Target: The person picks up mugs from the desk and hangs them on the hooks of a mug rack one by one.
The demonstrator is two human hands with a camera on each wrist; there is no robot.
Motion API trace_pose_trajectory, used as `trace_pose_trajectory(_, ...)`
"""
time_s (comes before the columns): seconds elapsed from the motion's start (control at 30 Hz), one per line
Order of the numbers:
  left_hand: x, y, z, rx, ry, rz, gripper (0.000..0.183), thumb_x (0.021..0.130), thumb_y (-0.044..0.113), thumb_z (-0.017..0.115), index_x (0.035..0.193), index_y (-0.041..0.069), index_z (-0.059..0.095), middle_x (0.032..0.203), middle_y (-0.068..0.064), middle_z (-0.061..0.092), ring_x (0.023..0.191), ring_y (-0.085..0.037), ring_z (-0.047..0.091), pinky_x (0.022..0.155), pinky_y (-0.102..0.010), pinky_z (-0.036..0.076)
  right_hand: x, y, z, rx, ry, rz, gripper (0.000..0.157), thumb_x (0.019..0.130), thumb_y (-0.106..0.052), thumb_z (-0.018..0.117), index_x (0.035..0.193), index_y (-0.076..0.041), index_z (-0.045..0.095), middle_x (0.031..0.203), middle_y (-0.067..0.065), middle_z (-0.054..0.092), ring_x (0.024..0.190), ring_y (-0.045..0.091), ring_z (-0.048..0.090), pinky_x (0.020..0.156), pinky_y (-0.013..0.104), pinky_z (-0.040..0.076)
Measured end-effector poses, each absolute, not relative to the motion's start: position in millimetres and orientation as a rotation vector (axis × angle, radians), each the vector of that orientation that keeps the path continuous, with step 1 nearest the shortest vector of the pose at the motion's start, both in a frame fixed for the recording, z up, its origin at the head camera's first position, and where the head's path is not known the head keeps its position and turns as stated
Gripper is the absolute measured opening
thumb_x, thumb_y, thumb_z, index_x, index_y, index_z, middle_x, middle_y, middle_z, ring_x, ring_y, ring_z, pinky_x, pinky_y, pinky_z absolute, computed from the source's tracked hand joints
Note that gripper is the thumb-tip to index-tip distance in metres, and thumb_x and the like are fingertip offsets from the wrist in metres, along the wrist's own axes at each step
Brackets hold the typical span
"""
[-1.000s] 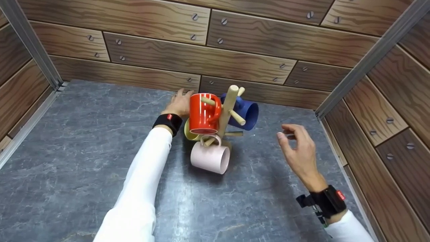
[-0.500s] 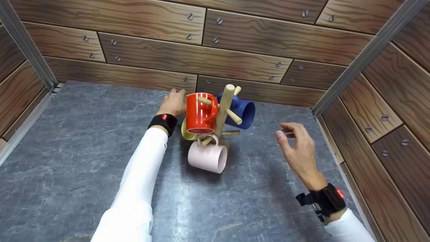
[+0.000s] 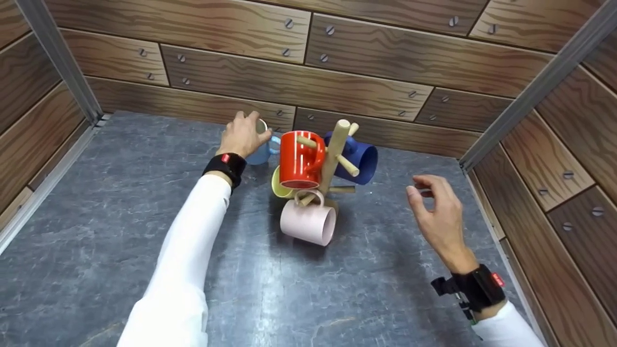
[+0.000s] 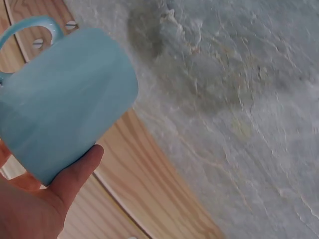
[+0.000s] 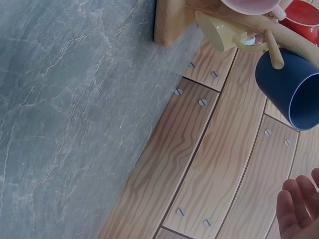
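Note:
A light blue mug [image 4: 75, 94] is gripped near its rim by my left hand [image 3: 241, 136], behind and left of the mug tree. In the left wrist view the thumb lies along its side, and its handle points away. My right hand [image 3: 439, 217] hovers to the right of the tree with fingers loosely bent, holding nothing. On the wooden mug tree [image 3: 332, 159] hang a red mug [image 3: 300, 166], a dark blue mug [image 3: 362, 163], a yellow mug [image 3: 279, 187] partly hidden behind the red one, and a pale pink mug [image 3: 307, 224] low at the front.
The tree stands on a grey stone-patterned tabletop [image 3: 159, 202]. A bare upper peg [image 3: 349, 166] points toward the front right, and a lower peg [image 3: 343, 189] sticks out to the right. Wood-patterned walls [image 3: 241, 67] enclose the back and both sides.
My left hand has come out from behind the red mug, moving left and up, and the light blue mug now shows in its grip. The right hand keeps its pose.

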State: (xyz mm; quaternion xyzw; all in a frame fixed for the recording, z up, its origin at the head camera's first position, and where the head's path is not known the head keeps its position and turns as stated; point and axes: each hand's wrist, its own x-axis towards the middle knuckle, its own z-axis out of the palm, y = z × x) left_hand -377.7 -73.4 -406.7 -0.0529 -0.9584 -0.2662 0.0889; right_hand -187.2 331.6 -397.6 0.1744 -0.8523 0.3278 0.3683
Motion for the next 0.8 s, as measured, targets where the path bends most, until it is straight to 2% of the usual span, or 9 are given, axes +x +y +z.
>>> trace_pose_trajectory(0.2, -371, -82, -395, -0.128, -2.8, -0.783, 0.059, 0.094, 0.049, 0.064, 0.139, 0.012, 0.059, 0.127, -0.023, 0.057, 0.112, -0.052, 0.063, 0.091, -0.061, 0.052, -187, 331, -396, 0.448, -2.171, 0.841, 0.023, 0.093, -0.005, 0.072, 0.116, -0.001, 0.072, 0.111, 0.011, 0.07, 0.096, 0.02, 0.064, 0.089, 0.014, 0.048)
trace_pose_trajectory(0.43, -359, -95, -384, -0.058, -2.732, -0.824, 0.058, 0.091, 0.053, 0.062, 0.135, 0.015, 0.062, 0.124, -0.018, 0.058, 0.105, -0.048, 0.064, 0.087, -0.059, 0.052, -187, 330, -395, 0.452, -2.168, 0.834, 0.022, 0.093, -0.005, 0.073, 0.115, 0.001, 0.072, 0.111, 0.012, 0.07, 0.094, 0.026, 0.066, 0.088, 0.014, 0.047)
trace_pose_trajectory(0.8, -336, -119, -370, 0.054, -2.647, -0.94, 0.055, 0.09, 0.057, 0.06, 0.132, 0.022, 0.064, 0.123, -0.011, 0.06, 0.104, -0.044, 0.064, 0.085, -0.055, 0.051, -187, 327, -393, 0.471, -2.166, 0.85, 0.023, 0.096, -0.007, 0.07, 0.117, 0.0, 0.071, 0.111, 0.012, 0.069, 0.096, 0.029, 0.065, 0.088, 0.015, 0.048)
